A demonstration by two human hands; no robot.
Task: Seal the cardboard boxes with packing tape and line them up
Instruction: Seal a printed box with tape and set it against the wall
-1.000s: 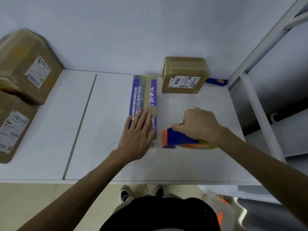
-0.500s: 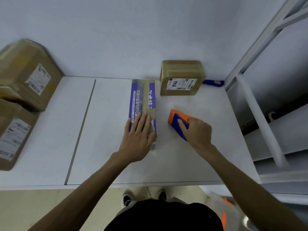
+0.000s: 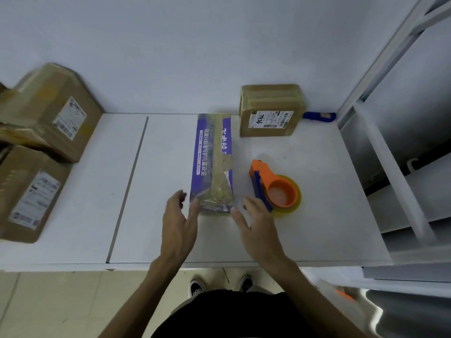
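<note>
Now left hand and right hand, both released, flank the long purple-printed cardboard box; clumsy gripping could lift its wrinkled tape.

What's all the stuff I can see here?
long box: one, purple and brown, table middle.
small box: one, brown, white label, by the wall.
big boxes: two, brown, left edge.
tape dispenser: one, orange and blue, right of long box.
handle: one, blue, beside small box.
table: one, white, under everything.
shelf frame: one, white, far right.
shoes: two, black, floor below.
left hand: one, open, long box's near left corner.
right hand: one, open, its near right corner.
</note>
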